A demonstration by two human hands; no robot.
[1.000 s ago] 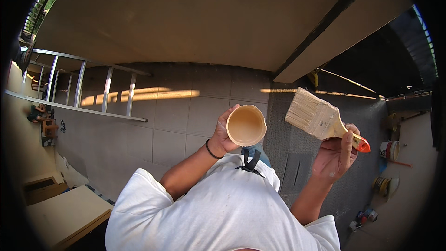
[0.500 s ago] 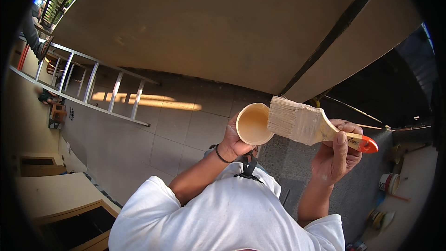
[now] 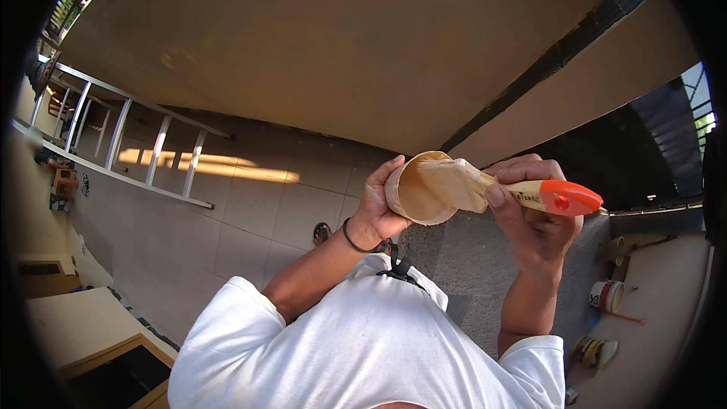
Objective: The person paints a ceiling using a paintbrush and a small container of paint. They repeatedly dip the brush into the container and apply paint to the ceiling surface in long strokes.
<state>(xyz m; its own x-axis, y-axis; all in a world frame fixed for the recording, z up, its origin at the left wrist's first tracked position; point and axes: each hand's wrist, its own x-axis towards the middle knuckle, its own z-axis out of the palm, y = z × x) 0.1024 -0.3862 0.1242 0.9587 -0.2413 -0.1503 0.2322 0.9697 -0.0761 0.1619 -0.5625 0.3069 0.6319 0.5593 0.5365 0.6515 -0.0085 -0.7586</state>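
My left hand (image 3: 376, 204) is wrapped round a round cup (image 3: 401, 195) with cream paint inside, held in front of my chest and tilted toward the right. My right hand (image 3: 534, 220) grips a wide paintbrush (image 3: 569, 198) by its pale handle with an orange-red end. The brush's bristles, coated in cream paint, dip into the cup's mouth and lie against its right rim. Bristle tips are partly inside the cup.
A beige wall (image 3: 303, 38) rises ahead, with a dark strip (image 3: 522, 79) running along its right part. An aluminium ladder (image 3: 155, 148) leans at the left, a person's foot (image 3: 47, 68) near its top. Paint buckets (image 3: 606, 296) stand at the right on the floor.
My right hand has brought the brush leftward, and its bristles have gone from beside the cup's rim into its mouth. The cup now tilts toward the brush.
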